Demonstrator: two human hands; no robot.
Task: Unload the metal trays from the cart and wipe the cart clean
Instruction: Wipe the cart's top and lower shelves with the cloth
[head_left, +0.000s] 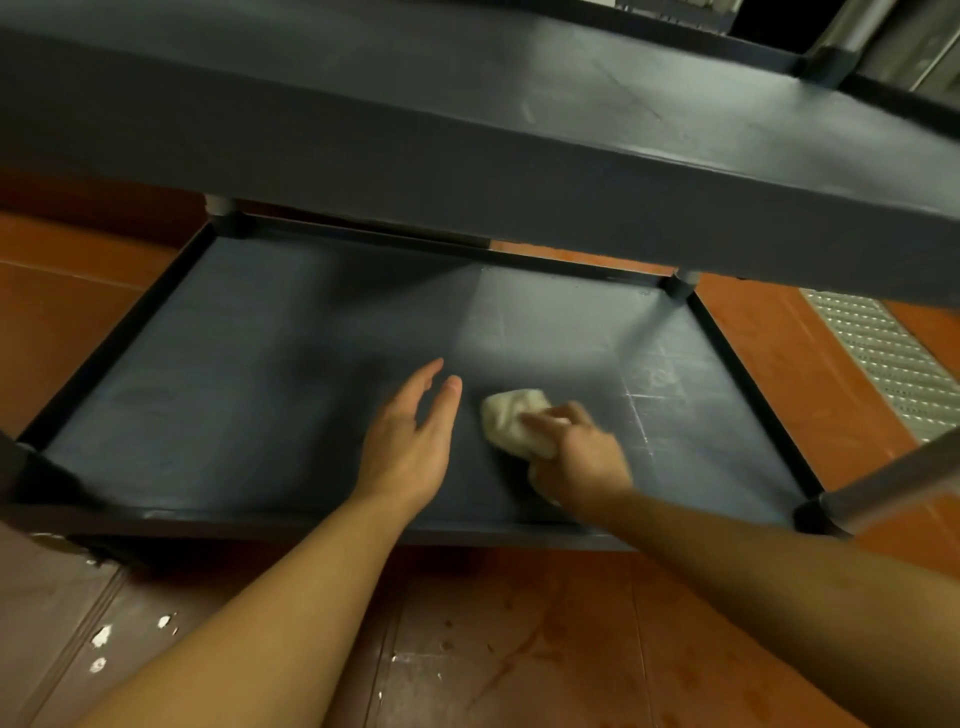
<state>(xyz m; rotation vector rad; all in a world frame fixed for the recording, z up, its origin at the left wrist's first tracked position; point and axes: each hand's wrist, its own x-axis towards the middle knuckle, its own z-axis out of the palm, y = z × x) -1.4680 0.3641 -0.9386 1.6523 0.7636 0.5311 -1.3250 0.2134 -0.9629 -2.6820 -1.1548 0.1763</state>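
Note:
A dark grey plastic cart fills the view, with its upper shelf (467, 130) overhead and its bottom shelf (234, 389) below me. No metal trays are on either shelf. My right hand (576, 457) presses a crumpled white cloth (511, 421) onto the bottom shelf, right of centre. My left hand (410, 441) hovers just left of the cloth, fingers spread, holding nothing. Pale scuffs and streaks (654, 384) mark the shelf to the right of the cloth.
The floor (519, 649) is reddish-brown tile with white specks near the front left. A metal drain grate (878, 358) lies on the right. A metal cart post (893, 488) crosses the right edge. Black corner posts stand at the bottom shelf's corners.

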